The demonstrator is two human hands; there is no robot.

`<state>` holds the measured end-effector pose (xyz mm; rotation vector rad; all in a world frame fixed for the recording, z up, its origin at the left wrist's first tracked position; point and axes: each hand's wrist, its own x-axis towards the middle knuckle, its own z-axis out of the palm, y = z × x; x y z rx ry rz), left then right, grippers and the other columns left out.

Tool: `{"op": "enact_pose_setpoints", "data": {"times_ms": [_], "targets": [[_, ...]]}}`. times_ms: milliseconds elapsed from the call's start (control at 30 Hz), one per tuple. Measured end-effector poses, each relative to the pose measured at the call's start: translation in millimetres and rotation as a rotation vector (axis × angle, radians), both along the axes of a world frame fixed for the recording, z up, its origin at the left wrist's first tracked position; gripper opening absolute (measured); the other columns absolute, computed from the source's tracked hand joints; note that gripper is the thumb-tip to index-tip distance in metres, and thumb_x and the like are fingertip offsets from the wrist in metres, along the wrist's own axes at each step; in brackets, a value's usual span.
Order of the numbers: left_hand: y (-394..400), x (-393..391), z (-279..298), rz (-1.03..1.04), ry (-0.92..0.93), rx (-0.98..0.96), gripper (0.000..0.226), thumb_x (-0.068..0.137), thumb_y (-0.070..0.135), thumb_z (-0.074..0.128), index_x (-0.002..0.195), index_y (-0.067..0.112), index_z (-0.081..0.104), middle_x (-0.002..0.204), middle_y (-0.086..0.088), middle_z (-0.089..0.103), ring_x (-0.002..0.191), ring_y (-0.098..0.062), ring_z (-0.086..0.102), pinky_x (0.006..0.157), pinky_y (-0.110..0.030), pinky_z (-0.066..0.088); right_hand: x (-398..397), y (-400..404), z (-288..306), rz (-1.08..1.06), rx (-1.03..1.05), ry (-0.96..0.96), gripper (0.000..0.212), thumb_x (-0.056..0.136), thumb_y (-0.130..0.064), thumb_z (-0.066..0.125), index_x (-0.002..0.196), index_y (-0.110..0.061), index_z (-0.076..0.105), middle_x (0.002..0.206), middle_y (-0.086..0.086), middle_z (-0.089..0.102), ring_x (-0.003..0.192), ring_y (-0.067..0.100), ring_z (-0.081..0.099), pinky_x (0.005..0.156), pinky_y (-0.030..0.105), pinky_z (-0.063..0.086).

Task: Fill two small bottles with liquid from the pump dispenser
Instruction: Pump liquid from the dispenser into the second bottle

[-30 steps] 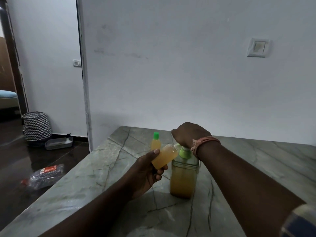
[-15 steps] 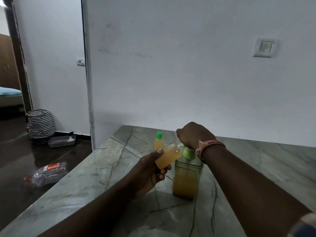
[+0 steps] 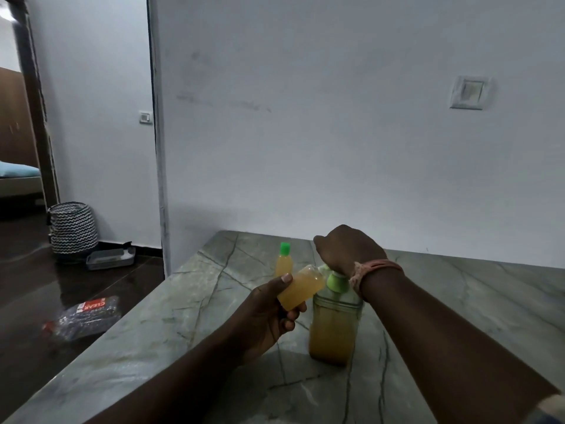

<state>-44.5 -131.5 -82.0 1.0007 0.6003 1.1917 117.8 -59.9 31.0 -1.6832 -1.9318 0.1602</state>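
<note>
Here the left hand [image 3: 269, 313] grips a tilted small bottle [image 3: 301, 287] at the pump dispenser [image 3: 334, 319]; the right hand [image 3: 348, 249], fingers curled, presses the pump head.

Grey veined stone table [image 3: 171, 319]: pump dispenser [image 3: 333, 328] standing near middle, green-capped small bottle [image 3: 284, 261] behind it.
</note>
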Motion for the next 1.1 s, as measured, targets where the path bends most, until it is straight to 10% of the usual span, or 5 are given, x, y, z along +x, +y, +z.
{"op": "enact_pose_setpoints", "data": {"times_ms": [267, 1100], "targets": [[-5.0, 2.4, 2.6, -0.004, 0.002, -0.007, 0.078, 0.076, 0.044, 0.076, 0.134, 0.001, 0.046, 0.082, -0.013, 0.066, 0.063, -0.013, 0.057, 0.055, -0.022, 0.052, -4.0, -7.8, 19.0, -0.025, 0.037, -0.203, 0.023, 0.073, -0.039, 0.051, 0.064, -0.018, 0.056, 0.066, -0.003, 0.057, 0.059, 0.017, 0.052, 0.054, 0.024, 0.036], [-2.6, 3.2, 2.2, 0.01, 0.001, -0.023, 0.063, 0.085, 0.042, 0.065, 0.131, 0.003, 0.048, 0.08, -0.011, 0.066, 0.062, -0.011, 0.058, 0.055, -0.02, 0.052, 0.9, -1.8, -1.0, 0.018, -0.017, 0.01, 0.033, 0.08, -0.038, 0.044, 0.057, -0.017, 0.052, 0.065, 0.004, 0.057, 0.06, 0.021, 0.052, 0.05, 0.026, 0.031]]}}
